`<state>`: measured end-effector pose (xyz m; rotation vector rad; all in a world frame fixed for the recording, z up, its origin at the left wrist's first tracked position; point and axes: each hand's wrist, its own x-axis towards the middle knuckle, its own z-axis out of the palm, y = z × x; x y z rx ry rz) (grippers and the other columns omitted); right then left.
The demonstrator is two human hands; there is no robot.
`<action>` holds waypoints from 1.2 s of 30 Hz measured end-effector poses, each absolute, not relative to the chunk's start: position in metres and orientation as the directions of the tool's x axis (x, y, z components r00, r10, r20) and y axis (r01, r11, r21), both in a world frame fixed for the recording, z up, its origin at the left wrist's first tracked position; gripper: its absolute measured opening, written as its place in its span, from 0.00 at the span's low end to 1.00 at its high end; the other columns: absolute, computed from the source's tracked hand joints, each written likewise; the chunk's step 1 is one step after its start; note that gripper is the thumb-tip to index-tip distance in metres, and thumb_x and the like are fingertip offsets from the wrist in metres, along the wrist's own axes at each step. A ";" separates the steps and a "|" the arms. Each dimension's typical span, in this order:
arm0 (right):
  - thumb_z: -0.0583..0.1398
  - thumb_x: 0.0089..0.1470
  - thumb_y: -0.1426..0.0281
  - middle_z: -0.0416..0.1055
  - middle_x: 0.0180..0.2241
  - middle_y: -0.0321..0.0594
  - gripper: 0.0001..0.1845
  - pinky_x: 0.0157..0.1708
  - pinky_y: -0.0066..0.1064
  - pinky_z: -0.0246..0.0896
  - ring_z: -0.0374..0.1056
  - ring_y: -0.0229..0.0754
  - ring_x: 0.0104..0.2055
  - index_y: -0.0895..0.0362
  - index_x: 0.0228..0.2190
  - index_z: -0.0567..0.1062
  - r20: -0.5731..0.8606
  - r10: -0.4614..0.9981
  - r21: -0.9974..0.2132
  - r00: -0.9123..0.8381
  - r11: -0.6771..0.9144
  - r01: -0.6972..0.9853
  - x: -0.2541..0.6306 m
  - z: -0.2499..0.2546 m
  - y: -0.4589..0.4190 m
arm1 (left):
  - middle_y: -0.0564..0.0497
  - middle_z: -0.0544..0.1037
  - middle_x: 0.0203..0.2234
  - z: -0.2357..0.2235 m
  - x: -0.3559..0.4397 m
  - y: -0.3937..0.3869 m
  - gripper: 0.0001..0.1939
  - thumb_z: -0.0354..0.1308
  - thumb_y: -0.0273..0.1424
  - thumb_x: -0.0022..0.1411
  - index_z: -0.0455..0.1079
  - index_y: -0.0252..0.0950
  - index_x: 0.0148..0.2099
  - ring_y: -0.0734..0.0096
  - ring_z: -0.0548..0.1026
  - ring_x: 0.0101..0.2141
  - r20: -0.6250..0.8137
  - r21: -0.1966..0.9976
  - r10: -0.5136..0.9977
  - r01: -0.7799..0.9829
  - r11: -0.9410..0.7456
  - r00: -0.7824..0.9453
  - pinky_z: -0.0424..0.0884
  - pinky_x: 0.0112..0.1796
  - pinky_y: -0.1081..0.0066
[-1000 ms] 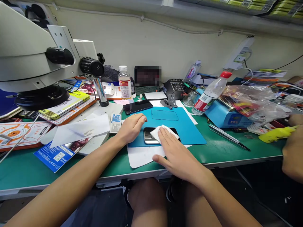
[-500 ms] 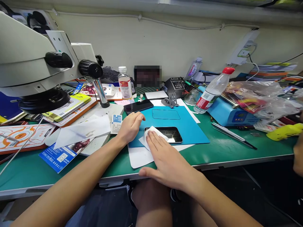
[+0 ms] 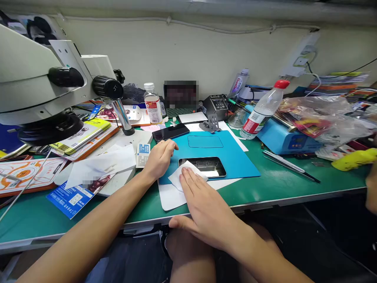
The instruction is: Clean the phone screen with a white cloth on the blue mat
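A phone (image 3: 216,167) with a dark, shiny upper face lies near the front of a blue mat (image 3: 235,157). My right hand (image 3: 200,196) rests flat over its left end, fingers stretched out and thumb apart. Beneath those fingers is a folded white wipe (image 3: 176,177), pressed down and covering that corner of the phone. My left hand (image 3: 160,159) is curled closed at the mat's left edge, apart from the phone; nothing shows in it, though its palm side is hidden. Farther back lies another black phone (image 3: 171,132). A dark outline of a thin rectangular frame (image 3: 205,141) shows on the mat.
A microscope (image 3: 38,86) overhangs the left side. Bottles stand behind, including a red-capped bottle (image 3: 259,114) at right. Tweezers (image 3: 290,165) lie right of the mat, near a blue box (image 3: 282,135). White paper (image 3: 172,198) sticks out under the mat's front.
My right hand and the wipe have shifted slightly left and toward me, baring more of the phone. My left hand stays in place. The view has moved slightly.
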<state>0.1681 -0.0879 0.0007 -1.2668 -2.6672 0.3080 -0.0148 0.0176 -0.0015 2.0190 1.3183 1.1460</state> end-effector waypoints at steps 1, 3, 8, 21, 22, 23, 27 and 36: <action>0.45 0.59 0.37 0.42 0.70 0.66 0.57 0.70 0.51 0.40 0.38 0.61 0.73 0.75 0.66 0.54 0.061 0.781 -0.259 -0.621 0.614 0.746 0.166 0.002 -0.082 | 0.53 0.69 0.24 -0.001 -0.015 0.018 0.21 0.38 0.38 0.73 0.68 0.38 0.34 0.65 0.68 0.31 0.392 0.744 0.900 0.510 -0.432 0.190 0.63 0.39 0.64; 0.44 0.60 0.38 0.45 0.69 0.67 0.56 0.70 0.51 0.40 0.40 0.61 0.72 0.76 0.66 0.55 0.067 0.786 -0.258 -0.615 0.609 0.750 0.159 0.003 -0.064 | 0.53 0.69 0.24 -0.001 -0.014 0.017 0.22 0.38 0.38 0.73 0.69 0.38 0.34 0.65 0.68 0.31 0.404 0.744 0.896 0.505 -0.438 0.184 0.63 0.39 0.64; 0.43 0.59 0.37 0.47 0.69 0.69 0.57 0.70 0.51 0.39 0.40 0.62 0.72 0.77 0.65 0.56 0.123 0.807 -0.243 -0.578 0.589 0.771 0.144 0.001 -0.045 | 0.53 0.69 0.23 0.000 -0.014 0.016 0.23 0.39 0.39 0.73 0.70 0.38 0.33 0.66 0.69 0.30 0.416 0.777 0.900 0.461 -0.428 0.133 0.64 0.37 0.65; 0.43 0.61 0.39 0.49 0.68 0.67 0.55 0.70 0.49 0.41 0.42 0.61 0.72 0.76 0.65 0.57 0.103 0.818 -0.237 -0.566 0.573 0.784 0.145 0.000 -0.047 | 0.52 0.69 0.23 -0.003 -0.016 0.017 0.25 0.38 0.42 0.74 0.70 0.37 0.33 0.67 0.69 0.29 0.433 0.771 0.890 0.452 -0.449 0.145 0.64 0.36 0.65; 0.43 0.61 0.39 0.49 0.68 0.67 0.55 0.70 0.50 0.41 0.42 0.61 0.72 0.76 0.65 0.57 0.103 0.827 -0.238 -0.553 0.560 0.793 0.143 0.000 -0.043 | 0.52 0.69 0.23 -0.003 -0.017 0.017 0.25 0.39 0.42 0.74 0.70 0.37 0.33 0.67 0.69 0.29 0.430 0.776 0.892 0.447 -0.445 0.141 0.64 0.36 0.65; 0.43 0.61 0.39 0.48 0.68 0.68 0.55 0.70 0.50 0.41 0.41 0.61 0.72 0.77 0.65 0.57 0.106 0.832 -0.237 -0.544 0.553 0.799 0.142 0.000 -0.043 | 0.53 0.69 0.23 -0.004 -0.017 0.017 0.25 0.39 0.42 0.74 0.70 0.37 0.34 0.67 0.69 0.29 0.428 0.780 0.893 0.443 -0.443 0.139 0.64 0.36 0.65; 0.44 0.61 0.39 0.45 0.69 0.67 0.55 0.70 0.50 0.40 0.40 0.61 0.72 0.77 0.66 0.55 0.136 0.828 -0.229 -0.544 0.561 0.796 0.148 -0.004 -0.065 | 0.53 0.69 0.23 -0.005 -0.016 0.017 0.26 0.38 0.43 0.74 0.71 0.37 0.33 0.68 0.69 0.29 0.428 0.782 0.891 0.434 -0.448 0.149 0.63 0.36 0.66; 0.44 0.61 0.39 0.46 0.69 0.68 0.55 0.70 0.49 0.39 0.39 0.60 0.73 0.77 0.65 0.56 0.147 0.811 -0.246 -0.567 0.585 0.773 0.149 -0.006 -0.072 | 0.53 0.68 0.23 -0.007 -0.014 0.018 0.27 0.39 0.46 0.74 0.71 0.37 0.34 0.68 0.69 0.29 0.382 0.828 0.916 0.393 -0.399 0.124 0.63 0.35 0.66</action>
